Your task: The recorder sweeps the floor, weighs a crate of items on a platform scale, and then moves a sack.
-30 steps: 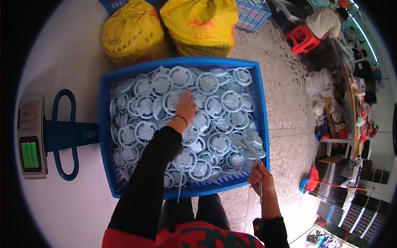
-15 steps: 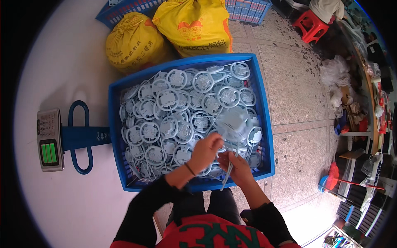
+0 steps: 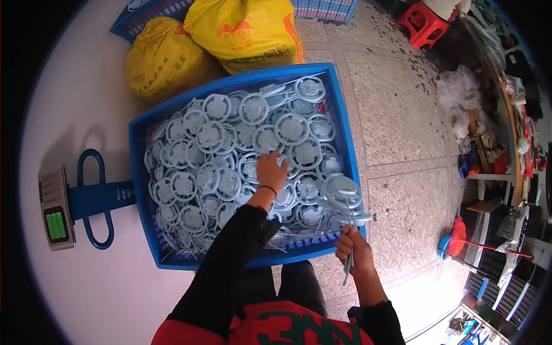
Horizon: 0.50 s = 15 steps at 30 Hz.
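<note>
A blue plastic crate (image 3: 138, 190) is filled with light grey-blue plastic rings on thin stems (image 3: 217, 107), each with a flat face-like figure inside. Over the middle of the pile is my left hand (image 3: 271, 171), fingers apart and touching or just above the rings; the fingertips are partly hard to make out. My right hand (image 3: 355, 251) is closed around the stems of several ringed pieces (image 3: 341, 192). Their round heads point away from me over the crate's near right corner, and the stem ends stick out below my fist.
Left of the crate stands a scale with a lit green display (image 3: 56, 226) and blue post (image 3: 103, 199). Two yellow sacks (image 3: 164, 63) lie beyond, before another blue crate (image 3: 325, 10). A red stool (image 3: 424, 24) with a person is far right, near cluttered shelving (image 3: 489, 190).
My hands, close together before, have separated. The left moved left and farther into the pile; the right drew right and nearer with the bundled pieces. The whole view has shifted slightly.
</note>
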Each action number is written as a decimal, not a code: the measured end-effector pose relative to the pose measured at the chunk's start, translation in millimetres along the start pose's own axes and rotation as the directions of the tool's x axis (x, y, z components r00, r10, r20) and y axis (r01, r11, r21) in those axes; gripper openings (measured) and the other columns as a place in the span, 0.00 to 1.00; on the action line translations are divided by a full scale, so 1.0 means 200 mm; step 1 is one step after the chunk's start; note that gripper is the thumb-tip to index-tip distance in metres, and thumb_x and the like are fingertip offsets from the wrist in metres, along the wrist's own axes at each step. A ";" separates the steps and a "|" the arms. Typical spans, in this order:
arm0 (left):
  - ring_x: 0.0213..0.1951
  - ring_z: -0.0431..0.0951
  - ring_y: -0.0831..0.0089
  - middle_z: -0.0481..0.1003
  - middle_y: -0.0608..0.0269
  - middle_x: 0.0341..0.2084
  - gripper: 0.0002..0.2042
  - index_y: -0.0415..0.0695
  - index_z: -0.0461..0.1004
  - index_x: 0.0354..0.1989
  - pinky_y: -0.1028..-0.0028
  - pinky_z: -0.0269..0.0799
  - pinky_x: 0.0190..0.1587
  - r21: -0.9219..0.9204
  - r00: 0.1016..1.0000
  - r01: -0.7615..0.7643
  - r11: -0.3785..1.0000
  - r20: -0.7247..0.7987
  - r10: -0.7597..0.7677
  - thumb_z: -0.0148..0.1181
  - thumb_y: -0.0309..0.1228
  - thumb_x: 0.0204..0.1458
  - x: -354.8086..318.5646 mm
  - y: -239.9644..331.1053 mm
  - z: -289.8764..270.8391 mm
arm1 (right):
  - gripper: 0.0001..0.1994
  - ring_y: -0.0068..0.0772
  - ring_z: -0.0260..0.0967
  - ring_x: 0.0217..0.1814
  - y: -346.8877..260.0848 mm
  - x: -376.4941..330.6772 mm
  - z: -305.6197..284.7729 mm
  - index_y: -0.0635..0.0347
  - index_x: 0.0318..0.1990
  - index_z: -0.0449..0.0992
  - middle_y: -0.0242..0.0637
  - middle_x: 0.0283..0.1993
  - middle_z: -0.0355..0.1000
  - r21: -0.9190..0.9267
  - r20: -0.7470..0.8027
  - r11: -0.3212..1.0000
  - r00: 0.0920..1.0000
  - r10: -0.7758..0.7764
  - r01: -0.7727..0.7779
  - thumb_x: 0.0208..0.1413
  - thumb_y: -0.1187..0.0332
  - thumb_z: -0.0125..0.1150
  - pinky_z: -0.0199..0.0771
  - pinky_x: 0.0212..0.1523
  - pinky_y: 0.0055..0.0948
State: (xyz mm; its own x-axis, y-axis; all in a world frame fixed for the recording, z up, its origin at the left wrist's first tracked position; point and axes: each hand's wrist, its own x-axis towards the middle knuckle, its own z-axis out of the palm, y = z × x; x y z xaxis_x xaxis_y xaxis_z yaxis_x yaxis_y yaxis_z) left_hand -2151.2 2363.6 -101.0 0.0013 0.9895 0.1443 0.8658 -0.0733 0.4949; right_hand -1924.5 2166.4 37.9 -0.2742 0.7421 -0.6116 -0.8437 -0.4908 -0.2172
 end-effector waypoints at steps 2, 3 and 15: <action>0.40 0.67 0.57 0.67 0.54 0.33 0.15 0.43 0.71 0.38 0.63 0.64 0.41 0.224 0.997 -0.012 0.974 0.071 -0.004 0.61 0.33 0.41 0.03 -0.06 0.03 | 0.09 0.18 0.49 0.21 -0.04 -0.06 -0.01 0.53 0.38 0.64 0.23 0.21 0.50 -0.006 0.017 0.999 0.999 -0.035 0.035 0.60 0.59 0.44 0.55 0.23 0.21; 0.39 0.67 0.57 0.66 0.54 0.33 0.15 0.43 0.71 0.39 0.63 0.64 0.42 0.240 0.996 -0.057 0.969 0.080 0.039 0.61 0.32 0.41 0.04 -0.05 0.03 | 0.09 0.19 0.50 0.21 -0.05 -0.08 -0.02 0.53 0.38 0.64 0.23 0.21 0.50 -0.005 0.010 0.998 0.998 -0.056 0.056 0.60 0.59 0.44 0.55 0.23 0.21; 0.36 0.72 0.60 0.65 0.56 0.33 0.06 0.43 0.65 0.33 0.66 0.74 0.33 0.290 0.964 -0.263 0.920 0.124 0.236 0.52 0.24 0.45 -0.02 -0.02 0.11 | 0.08 0.21 0.51 0.23 -0.05 -0.01 -0.04 0.54 0.37 0.63 0.24 0.22 0.53 -0.069 -0.028 0.988 0.990 -0.138 0.136 0.61 0.61 0.43 0.55 0.25 0.23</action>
State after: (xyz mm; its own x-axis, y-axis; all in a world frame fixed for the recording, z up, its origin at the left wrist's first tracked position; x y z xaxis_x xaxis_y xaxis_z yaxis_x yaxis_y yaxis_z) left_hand -2143.1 2363.2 -121.7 0.2679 0.9517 0.1500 0.9415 -0.2916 0.1690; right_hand -1912.0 2165.6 35.3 -0.1418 0.7895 -0.5971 -0.8395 -0.4155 -0.3501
